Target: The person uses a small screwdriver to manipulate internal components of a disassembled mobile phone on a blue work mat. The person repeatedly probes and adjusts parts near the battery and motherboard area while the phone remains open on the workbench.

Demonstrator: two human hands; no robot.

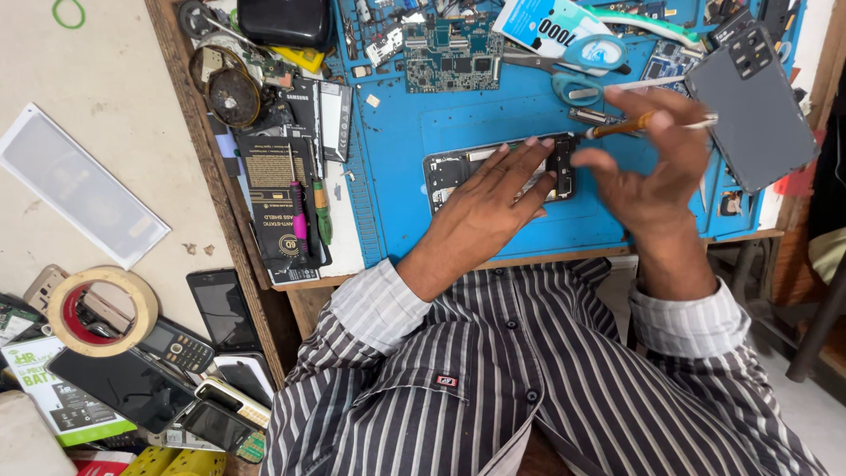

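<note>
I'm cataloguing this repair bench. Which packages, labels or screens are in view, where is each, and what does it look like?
Black pouch: left of the blue mat, flat, gold print.
White card: top of the mat, white and blue.
Green box: bottom left, white with green edge.
Dark phone: floor by the bench, blank black screen.
Keypad phone: beside the tape roll, small, black.
Phone back: right of the mat, grey.

The person wears a dark shirt with white vertical stripes, buttoned down the front, a small red chest label, and paler striped cuffs.
</note>
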